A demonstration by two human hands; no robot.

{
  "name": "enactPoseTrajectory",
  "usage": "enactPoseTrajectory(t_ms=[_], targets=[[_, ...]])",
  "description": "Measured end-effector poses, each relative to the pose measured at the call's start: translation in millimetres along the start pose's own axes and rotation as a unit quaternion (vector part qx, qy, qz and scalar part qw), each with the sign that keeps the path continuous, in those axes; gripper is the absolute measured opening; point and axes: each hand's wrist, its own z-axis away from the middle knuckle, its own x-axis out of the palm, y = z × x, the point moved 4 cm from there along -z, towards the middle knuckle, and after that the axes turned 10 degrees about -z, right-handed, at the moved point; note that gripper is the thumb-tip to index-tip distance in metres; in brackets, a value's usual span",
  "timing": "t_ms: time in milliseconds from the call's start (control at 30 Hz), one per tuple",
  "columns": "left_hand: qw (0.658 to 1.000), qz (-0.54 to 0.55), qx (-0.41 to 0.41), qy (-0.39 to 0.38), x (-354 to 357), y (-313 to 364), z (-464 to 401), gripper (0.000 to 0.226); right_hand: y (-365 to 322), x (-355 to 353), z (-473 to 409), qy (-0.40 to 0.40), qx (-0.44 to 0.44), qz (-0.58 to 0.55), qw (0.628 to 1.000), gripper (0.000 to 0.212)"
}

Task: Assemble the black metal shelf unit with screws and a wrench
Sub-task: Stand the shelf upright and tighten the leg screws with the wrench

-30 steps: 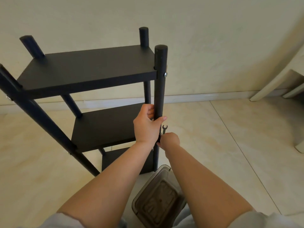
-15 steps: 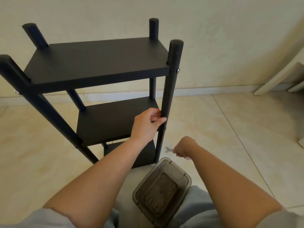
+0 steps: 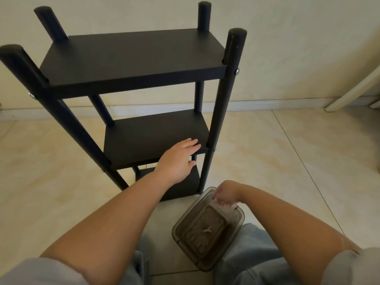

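- A person's left hand [image 3: 178, 161] is reaching toward the middle shelf [image 3: 152, 138] of the black metal shelf unit [image 3: 131, 58], fingers straight and spread, fingertips lying on or just above the shelf's front right corner; contact cannot be confirmed.
- The right hand [image 3: 226, 194] is hovering over the far rim of a smoky translucent plastic container [image 3: 207, 233] at 5 o'clock from the unit, fingers loosely curled downward and holding nothing visible.
- The small wrench [image 3: 207, 230] is lying loose on the container's floor, at 7 o'clock from the right hand and clear of its fingers.
- Silver screw heads are showing on the front posts: at the top shelf on the right post [image 3: 237, 71] and left post [image 3: 31, 96], and at the middle shelf joint [image 3: 214, 149].
- The unit is standing upright on the tiled floor [image 3: 287, 161], near the wall.
- Judged risk: with neither hand gripping a post, a push on the shelf corner could rock or tip the tall, narrow frame.
- Judged risk: any screw left only partly tightened could let a shelf sag, and the wrench is now out of hand.
- Judged risk: the container is sitting close to the person's knees and could be knocked over.
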Motion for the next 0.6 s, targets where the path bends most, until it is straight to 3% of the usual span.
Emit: enactPoseTrajectory(t_ms=[167,267,300,367,400,433,500,600], targets=[[0.998,0.030,-0.018,-0.050,-9.3,1.0,15.4,0.053,-28.2,-20.0,7.8,0.108,-0.059,-0.046,0.991,0.026],[0.974,0.178,-0.134,-0.036,-26.8,-7.6,33.5,0.052,-38.4,-37.0,17.8,0.216,-0.053,-0.051,0.974,0.028],[0.934,0.294,-0.202,-0.017,-31.6,-11.5,42.0,0.051,-42.5,-42.4,24.6,0.248,-0.050,-0.050,0.966,0.029],[0.774,0.532,-0.344,0.025,-31.7,-21.0,66.1,0.047,-52.6,-51.7,40.2,0.298,-0.061,-0.082,0.949,0.036],[0.704,0.585,-0.400,0.048,-27.3,-26.1,76.1,0.048,-55.8,-56.7,46.6,0.316,-0.068,-0.119,0.939,0.042],[0.675,0.587,-0.441,0.072,-26.2,-33.1,86.9,0.052,-60.9,-60.3,54.2,0.332,-0.083,-0.155,0.927,0.048],[0.670,0.528,-0.499,0.153,-33.4,-55.0,102.5,0.067,-71.9,-65.0,68.6,0.355,-0.121,-0.207,0.904,0.056],[0.699,0.442,-0.502,0.251,-58.8,-81.1,111.9,0.076,-87.5,-68.7,84.8,0.384,-0.165,-0.256,0.872,0.055]])
